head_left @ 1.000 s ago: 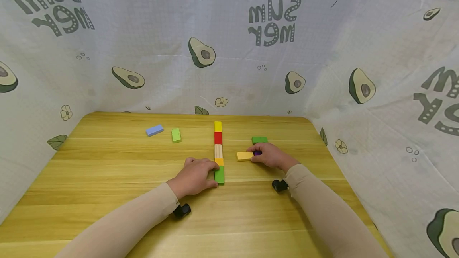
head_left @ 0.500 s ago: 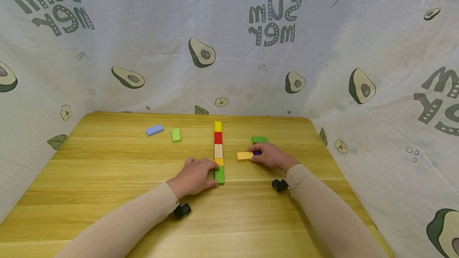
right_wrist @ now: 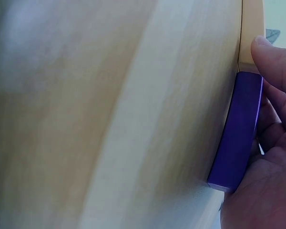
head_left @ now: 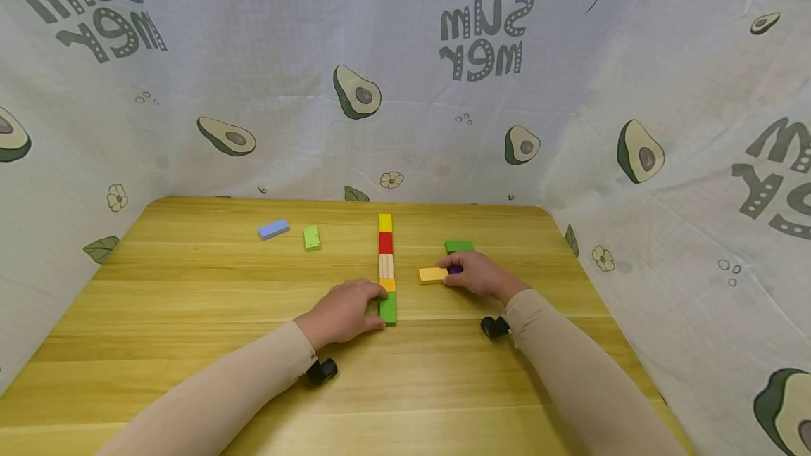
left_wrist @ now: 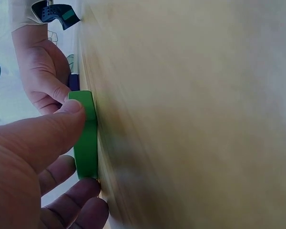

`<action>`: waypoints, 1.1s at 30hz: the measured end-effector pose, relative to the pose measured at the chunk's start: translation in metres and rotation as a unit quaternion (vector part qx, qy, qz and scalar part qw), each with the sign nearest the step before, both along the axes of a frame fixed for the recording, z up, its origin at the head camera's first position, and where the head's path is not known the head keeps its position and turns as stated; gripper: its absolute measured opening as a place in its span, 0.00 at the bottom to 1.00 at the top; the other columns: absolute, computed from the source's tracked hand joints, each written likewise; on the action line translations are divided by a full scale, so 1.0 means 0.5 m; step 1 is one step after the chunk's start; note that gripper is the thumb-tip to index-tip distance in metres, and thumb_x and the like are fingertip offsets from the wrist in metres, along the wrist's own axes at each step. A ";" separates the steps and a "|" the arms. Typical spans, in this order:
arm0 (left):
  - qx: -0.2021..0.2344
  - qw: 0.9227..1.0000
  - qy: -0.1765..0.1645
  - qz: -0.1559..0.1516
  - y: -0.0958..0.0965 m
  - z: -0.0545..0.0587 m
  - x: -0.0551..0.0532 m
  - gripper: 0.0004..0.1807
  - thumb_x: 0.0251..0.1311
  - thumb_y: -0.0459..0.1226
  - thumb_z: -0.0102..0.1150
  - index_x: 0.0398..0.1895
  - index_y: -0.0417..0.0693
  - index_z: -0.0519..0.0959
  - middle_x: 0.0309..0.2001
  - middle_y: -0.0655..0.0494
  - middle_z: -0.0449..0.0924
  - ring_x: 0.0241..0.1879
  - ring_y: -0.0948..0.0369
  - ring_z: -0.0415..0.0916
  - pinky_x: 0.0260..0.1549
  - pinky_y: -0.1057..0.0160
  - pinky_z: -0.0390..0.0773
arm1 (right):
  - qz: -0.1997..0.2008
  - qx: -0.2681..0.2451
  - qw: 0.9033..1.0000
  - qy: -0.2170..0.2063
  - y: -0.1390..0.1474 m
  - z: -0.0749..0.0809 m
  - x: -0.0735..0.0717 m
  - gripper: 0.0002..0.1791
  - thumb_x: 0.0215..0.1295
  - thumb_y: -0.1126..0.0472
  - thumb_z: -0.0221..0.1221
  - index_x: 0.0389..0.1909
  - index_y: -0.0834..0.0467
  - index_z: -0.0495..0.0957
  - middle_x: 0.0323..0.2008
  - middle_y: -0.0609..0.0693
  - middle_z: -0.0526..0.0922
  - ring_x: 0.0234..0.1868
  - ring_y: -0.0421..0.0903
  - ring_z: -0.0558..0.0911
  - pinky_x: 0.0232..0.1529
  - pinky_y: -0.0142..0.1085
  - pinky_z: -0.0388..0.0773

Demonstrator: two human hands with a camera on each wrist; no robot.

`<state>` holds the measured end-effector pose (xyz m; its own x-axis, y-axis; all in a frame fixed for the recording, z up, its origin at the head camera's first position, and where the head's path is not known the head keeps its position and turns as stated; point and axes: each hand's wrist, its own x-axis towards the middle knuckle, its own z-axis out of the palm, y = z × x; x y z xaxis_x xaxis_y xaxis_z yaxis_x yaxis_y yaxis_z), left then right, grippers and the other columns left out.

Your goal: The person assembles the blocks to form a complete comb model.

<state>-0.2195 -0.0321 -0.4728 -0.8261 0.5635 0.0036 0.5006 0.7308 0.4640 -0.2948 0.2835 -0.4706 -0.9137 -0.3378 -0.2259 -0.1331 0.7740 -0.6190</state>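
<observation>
Near the middle of the table, my left hand (head_left: 342, 312) pinches a green block (head_left: 388, 309) between thumb and fingers at its two ends. This block is the near end of a straight row: beyond it lie an orange block (head_left: 387, 286), a bare-wood block (head_left: 386, 266), a red block (head_left: 386, 243) and a yellow block (head_left: 386, 223). Right of the row, my right hand (head_left: 481, 275) holds the right end of a pale yellow block (head_left: 432, 276), thumb on its near side. A purple block (right_wrist: 236, 131) sits end to end with it, mostly hidden under that hand in the head view.
Behind the right hand lies a dark green block (head_left: 459, 246). At the back left are a light green block (head_left: 311, 238) and a blue block (head_left: 273, 229). A printed cloth (head_left: 285, 90) hangs round the table's back and sides. Each wrist carries a small black camera (head_left: 322, 371).
</observation>
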 end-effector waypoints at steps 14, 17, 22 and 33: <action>0.007 1.000 -0.004 0.006 -0.002 -0.001 -0.006 0.28 0.63 0.48 0.74 0.63 0.47 0.81 0.62 0.50 0.83 0.64 0.49 0.79 0.67 0.46 0.76 | 0.005 0.002 1.000 0.001 -0.002 0.006 0.001 0.21 0.73 0.58 0.66 0.65 0.57 0.82 0.60 0.57 0.82 0.54 0.50 0.78 0.61 0.49 0.77; 0.013 1.000 -0.016 0.010 -0.004 0.001 -0.007 0.29 0.62 0.48 0.75 0.63 0.47 0.81 0.62 0.50 0.83 0.63 0.50 0.79 0.67 0.47 0.76 | 0.005 0.005 1.000 0.002 -0.002 0.005 0.000 0.21 0.73 0.58 0.66 0.65 0.57 0.82 0.60 0.57 0.82 0.53 0.50 0.78 0.61 0.48 0.77; 0.025 0.999 -0.032 0.028 -0.019 0.010 -0.020 0.30 0.62 0.47 0.75 0.65 0.48 0.79 0.64 0.52 0.82 0.65 0.51 0.79 0.68 0.50 0.76 | 0.007 0.010 1.000 0.003 -0.002 0.005 0.000 0.22 0.73 0.58 0.66 0.65 0.57 0.82 0.60 0.57 0.82 0.54 0.50 0.78 0.61 0.48 0.77; 0.017 0.992 0.004 0.128 -0.140 0.022 -0.124 0.37 0.69 0.48 0.69 0.76 0.43 0.70 0.76 0.40 0.68 0.76 0.38 0.63 0.75 0.35 0.63 | 0.007 0.008 1.000 0.003 -0.002 0.003 0.001 0.21 0.73 0.58 0.66 0.65 0.57 0.82 0.61 0.57 0.82 0.55 0.50 0.79 0.63 0.50 0.77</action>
<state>-0.2816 -0.1019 -0.4620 -0.9418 0.3352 0.0258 0.3046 0.8183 0.4875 -0.2942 0.2827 -0.4689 -0.9101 -0.3475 -0.2255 -0.1488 0.7822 -0.6050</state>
